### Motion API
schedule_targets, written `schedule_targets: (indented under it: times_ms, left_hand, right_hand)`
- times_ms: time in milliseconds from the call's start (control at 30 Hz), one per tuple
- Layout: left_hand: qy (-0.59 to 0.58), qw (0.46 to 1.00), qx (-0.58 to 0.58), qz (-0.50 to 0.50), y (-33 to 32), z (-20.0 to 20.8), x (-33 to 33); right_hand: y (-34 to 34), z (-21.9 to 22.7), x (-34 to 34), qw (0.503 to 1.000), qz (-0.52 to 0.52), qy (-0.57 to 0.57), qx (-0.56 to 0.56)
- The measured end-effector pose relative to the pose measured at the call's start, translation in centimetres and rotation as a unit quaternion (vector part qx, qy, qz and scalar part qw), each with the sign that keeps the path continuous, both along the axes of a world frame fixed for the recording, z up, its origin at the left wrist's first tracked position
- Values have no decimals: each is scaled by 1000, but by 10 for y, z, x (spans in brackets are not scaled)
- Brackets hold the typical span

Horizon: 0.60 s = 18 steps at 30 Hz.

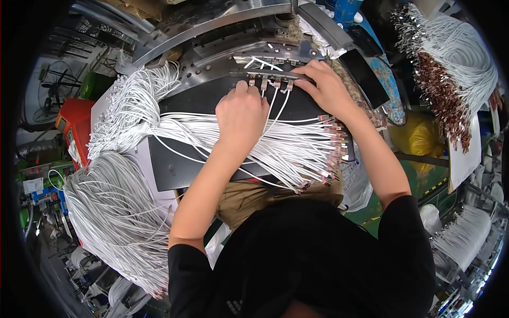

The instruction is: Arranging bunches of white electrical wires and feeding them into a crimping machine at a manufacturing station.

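Cable ends in a row at a metal bar (pixel 265 73), both hands close by.
The left hand (pixel 241 114) is curled below the bar; its fingertips are hidden, so whether they pinch cannot be told. The right hand (pixel 330 89) has thumb and fingers parted about the bar's right end, grip uncertain. Between them sit the terminals (pixel 277 84), probably best kept square and evenly spaced. Outward, the white cable bundle (pixel 289 146) lies across the black board (pixel 167 169); slack there should prevent tugging.
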<state>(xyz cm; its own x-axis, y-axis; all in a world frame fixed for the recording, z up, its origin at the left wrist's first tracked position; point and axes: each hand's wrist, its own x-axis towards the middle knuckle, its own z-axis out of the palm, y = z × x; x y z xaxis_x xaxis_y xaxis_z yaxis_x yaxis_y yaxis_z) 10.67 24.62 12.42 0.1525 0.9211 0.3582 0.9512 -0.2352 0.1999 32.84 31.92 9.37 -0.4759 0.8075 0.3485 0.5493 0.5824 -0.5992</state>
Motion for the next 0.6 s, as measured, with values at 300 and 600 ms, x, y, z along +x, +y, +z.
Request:
schedule_targets:
  times_ms: [300, 600]
  left_hand:
    - [-14, 999, 44, -16, 8, 4, -1]
    - [-48, 993, 37, -97, -17, 3, -16]
  right_hand:
    - [2, 5, -1, 1000, 1, -1, -14]
    - [62, 4, -42, 995, 54, 71, 32]
